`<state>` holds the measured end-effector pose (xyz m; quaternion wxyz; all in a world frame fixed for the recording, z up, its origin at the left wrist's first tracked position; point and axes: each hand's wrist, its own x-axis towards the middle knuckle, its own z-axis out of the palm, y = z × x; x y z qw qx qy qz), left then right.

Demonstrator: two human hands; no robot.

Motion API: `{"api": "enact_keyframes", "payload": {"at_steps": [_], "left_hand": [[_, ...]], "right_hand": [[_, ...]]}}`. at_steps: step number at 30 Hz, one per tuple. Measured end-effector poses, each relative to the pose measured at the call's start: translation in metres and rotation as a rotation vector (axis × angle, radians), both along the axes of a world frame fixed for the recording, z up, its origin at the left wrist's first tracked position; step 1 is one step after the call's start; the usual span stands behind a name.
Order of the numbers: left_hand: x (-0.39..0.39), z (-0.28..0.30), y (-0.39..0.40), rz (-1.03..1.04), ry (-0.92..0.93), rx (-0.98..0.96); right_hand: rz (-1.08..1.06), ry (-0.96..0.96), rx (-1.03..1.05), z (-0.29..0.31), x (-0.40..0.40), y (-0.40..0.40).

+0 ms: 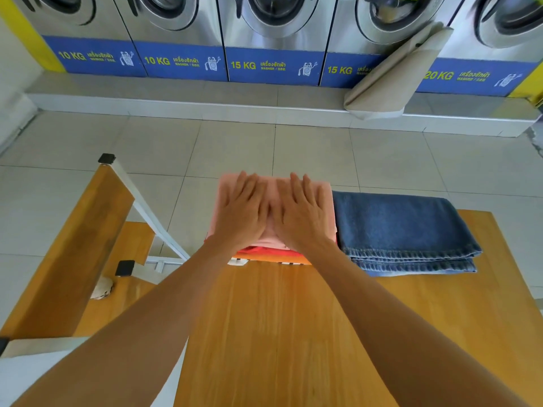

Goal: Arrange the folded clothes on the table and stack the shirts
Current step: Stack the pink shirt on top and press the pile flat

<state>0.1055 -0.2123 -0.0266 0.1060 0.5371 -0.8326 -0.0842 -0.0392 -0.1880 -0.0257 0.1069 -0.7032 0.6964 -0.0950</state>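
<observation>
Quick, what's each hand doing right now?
Left hand: open, flat on the pink shirt topping the stack.
Right hand: open, flat on the same shirt, holding nothing.

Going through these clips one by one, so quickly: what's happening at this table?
A person is pressing both palms flat on a pile of folded shirts at the far edge of a wooden table, left hand beside right hand. The top shirt is pink, with red and orange ones under it. Folded jeans lie right beside the pile. Washing machines line the wall beyond.

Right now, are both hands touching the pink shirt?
Touching. The head view shows the left hand and right hand lying flat, palms down, on the pink shirt.
</observation>
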Motion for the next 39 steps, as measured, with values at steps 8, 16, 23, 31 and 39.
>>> {"api": "enact_keyframes", "payload": {"at_steps": [8,16,23,31,39], "left_hand": [[0.010,-0.020,-0.012,0.149,-0.080,0.179],[0.002,-0.018,-0.008,-0.003,-0.036,-0.015],[0.010,-0.028,-0.019,0.211,0.123,0.196],[0.023,-0.019,-0.027,0.471,0.214,0.462],[-0.015,0.010,-0.023,0.091,0.079,-0.010]], "right_hand": [[-0.070,0.151,0.042,-0.011,-0.027,0.001],[0.028,0.056,-0.028,-0.010,-0.007,-0.008],[-0.147,0.061,-0.028,-0.020,-0.020,-0.003],[-0.177,-0.200,0.111,-0.013,-0.039,-0.004],[-0.063,-0.059,-0.149,0.013,-0.018,-0.014]]}}
